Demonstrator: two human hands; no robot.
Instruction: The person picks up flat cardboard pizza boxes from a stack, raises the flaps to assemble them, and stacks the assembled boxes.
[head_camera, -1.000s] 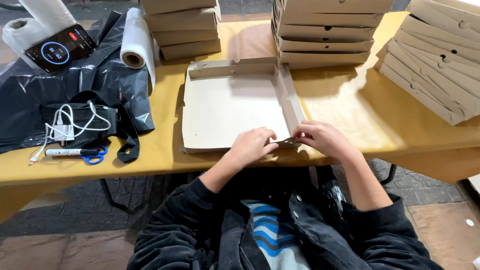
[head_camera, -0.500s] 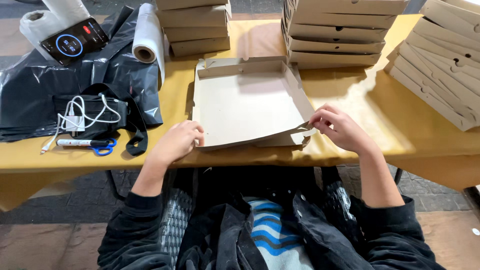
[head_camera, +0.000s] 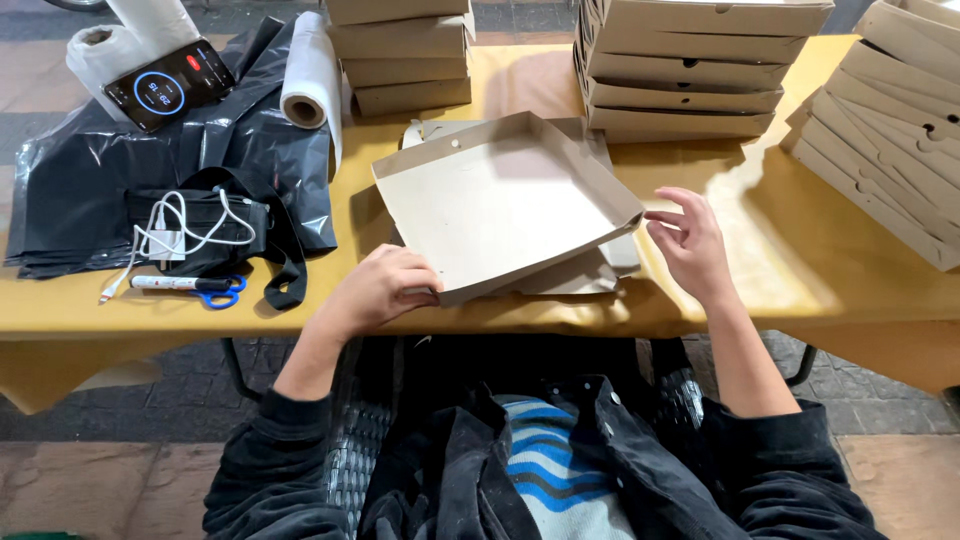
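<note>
The left hand (head_camera: 385, 288) is curled and closed on the near-left corner of the half-folded cardboard box (head_camera: 500, 205), thumb side on top, the other fingers under the edge where I cannot see them. The box is tilted; its near-left corner is lifted off the yellow table (head_camera: 700, 300) by this hand, and its walls on the left, far and right sides already stand up. The right hand (head_camera: 690, 245) is free, its fingers apart and a little bent, with the fingertips (head_camera: 660, 215) just beside the right corner of the box but not clearly touching it.

By my judgement the step in hand is turning or lifting the formed tray, with the folding of the sides mostly done. The next move calls for the right hand to catch the right wall, so that the box does not twist on one corner.

Under the box lies another flat cardboard piece (head_camera: 580, 275), mostly covered, so I cannot tell if it is a lid joined to the box. Left of the fingers are scissors with blue handles (head_camera: 215, 290), a white cable (head_camera: 180, 225) and a black plastic sheet (head_camera: 120, 180). Farther away stand stacks of finished boxes (head_camera: 680, 80), cut off by the top and right edges.
</note>
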